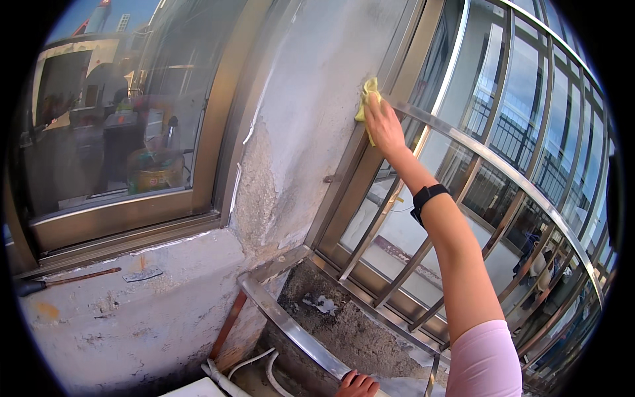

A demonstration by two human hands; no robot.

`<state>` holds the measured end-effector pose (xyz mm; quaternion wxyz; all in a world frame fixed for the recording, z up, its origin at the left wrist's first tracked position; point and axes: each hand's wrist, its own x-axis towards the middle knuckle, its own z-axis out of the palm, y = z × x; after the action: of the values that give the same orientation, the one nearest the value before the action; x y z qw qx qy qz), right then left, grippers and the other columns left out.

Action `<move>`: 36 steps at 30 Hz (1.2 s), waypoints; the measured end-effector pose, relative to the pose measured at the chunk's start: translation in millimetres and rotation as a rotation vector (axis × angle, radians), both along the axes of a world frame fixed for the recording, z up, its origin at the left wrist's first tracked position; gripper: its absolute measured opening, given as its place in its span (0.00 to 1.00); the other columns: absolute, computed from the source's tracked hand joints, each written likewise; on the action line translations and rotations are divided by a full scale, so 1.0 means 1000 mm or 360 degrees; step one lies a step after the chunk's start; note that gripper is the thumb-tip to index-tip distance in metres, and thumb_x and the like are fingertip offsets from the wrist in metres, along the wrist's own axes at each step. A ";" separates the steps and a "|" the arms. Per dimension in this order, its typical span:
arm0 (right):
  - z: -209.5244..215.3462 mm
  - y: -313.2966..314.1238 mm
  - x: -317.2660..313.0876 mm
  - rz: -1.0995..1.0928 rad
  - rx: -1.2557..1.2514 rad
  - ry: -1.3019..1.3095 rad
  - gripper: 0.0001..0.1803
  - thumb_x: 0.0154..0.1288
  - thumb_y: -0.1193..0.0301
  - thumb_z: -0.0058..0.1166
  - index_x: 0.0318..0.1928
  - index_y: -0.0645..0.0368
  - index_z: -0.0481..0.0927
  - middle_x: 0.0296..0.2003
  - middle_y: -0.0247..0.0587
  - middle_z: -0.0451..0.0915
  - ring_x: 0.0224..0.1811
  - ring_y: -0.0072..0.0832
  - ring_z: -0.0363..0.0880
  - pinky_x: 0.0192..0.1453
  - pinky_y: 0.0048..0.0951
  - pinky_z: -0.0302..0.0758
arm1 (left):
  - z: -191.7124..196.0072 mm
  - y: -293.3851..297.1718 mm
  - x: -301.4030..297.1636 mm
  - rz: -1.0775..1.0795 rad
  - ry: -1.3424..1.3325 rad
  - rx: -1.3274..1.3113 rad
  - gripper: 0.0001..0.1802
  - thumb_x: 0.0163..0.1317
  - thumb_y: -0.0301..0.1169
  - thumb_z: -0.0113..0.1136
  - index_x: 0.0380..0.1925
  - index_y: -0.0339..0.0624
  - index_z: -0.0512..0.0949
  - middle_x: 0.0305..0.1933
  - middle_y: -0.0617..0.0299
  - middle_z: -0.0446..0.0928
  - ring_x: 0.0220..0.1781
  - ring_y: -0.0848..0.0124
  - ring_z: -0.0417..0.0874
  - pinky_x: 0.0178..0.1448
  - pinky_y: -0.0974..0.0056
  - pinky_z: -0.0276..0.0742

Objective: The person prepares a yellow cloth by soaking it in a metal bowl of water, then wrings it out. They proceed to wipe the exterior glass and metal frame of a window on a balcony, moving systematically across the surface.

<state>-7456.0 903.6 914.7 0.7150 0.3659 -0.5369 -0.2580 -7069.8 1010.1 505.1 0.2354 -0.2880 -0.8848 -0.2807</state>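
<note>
My right arm, in a pink sleeve with a black watch band (430,196) at the wrist, stretches up toward the barred window. With its fingers closed over a yellow cloth (364,114), my right hand (385,127) presses it against the edge of the window frame beside the wall, where a horizontal metal bar (456,135) meets it. Low in view, my left hand (358,386) curls its fingers over a curved metal rail (296,331). Only those fingers show; the rest lies below the picture's edge.
On the left, a sliding window (126,212) with a brown metal frame reflects a cluttered scene. The wall (254,192) between the windows has peeling plaster. A screwdriver-like tool (83,276) and a thin flat blade (143,274) lie on the ledge. White pipes (271,374) run below the rail.
</note>
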 end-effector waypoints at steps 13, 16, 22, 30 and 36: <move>-0.205 0.012 0.035 0.0040 0.0132 -0.0933 0.24 0.54 0.76 0.49 0.54 0.68 0.71 0.62 0.51 0.62 0.49 0.41 0.68 0.56 0.32 0.69 | -0.018 0.010 -0.007 0.0022 -0.0030 -0.0023 0.36 0.46 0.52 0.64 0.48 0.38 0.72 0.49 0.53 0.70 0.59 0.56 0.64 0.67 0.42 0.49; -0.224 0.016 0.059 0.0103 0.0451 -0.2137 0.24 0.47 0.79 0.53 0.50 0.69 0.74 0.56 0.50 0.68 0.48 0.40 0.69 0.56 0.33 0.70 | -0.022 0.007 -0.007 0.0038 -0.0053 -0.0005 0.35 0.46 0.52 0.64 0.48 0.38 0.72 0.50 0.54 0.70 0.59 0.56 0.64 0.67 0.42 0.49; -0.216 0.005 0.059 0.0352 0.0321 -0.0932 0.23 0.49 0.77 0.51 0.50 0.69 0.73 0.58 0.49 0.66 0.48 0.39 0.69 0.56 0.31 0.70 | -0.015 0.007 -0.005 0.0013 -0.0111 -0.0016 0.35 0.46 0.52 0.64 0.48 0.38 0.72 0.50 0.54 0.70 0.59 0.56 0.64 0.68 0.43 0.49; -0.315 0.002 0.046 0.0066 0.0235 -0.1204 0.25 0.52 0.78 0.50 0.54 0.70 0.70 0.62 0.53 0.61 0.48 0.40 0.68 0.57 0.31 0.68 | -0.012 0.006 0.001 0.0059 -0.0122 0.0009 0.34 0.44 0.52 0.65 0.46 0.38 0.73 0.50 0.54 0.70 0.59 0.56 0.64 0.67 0.44 0.51; -0.357 0.009 0.047 0.0234 0.0202 -0.1969 0.23 0.50 0.81 0.51 0.51 0.67 0.75 0.55 0.52 0.72 0.46 0.40 0.72 0.54 0.31 0.68 | -0.005 0.007 -0.003 0.0012 -0.0226 -0.0006 0.35 0.44 0.51 0.66 0.47 0.38 0.73 0.49 0.53 0.70 0.58 0.56 0.65 0.67 0.44 0.51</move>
<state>-7408.6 912.7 557.5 0.2646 0.5253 -0.8085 0.0202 -7073.2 1016.7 500.2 0.1725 -0.2645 -0.9008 -0.2979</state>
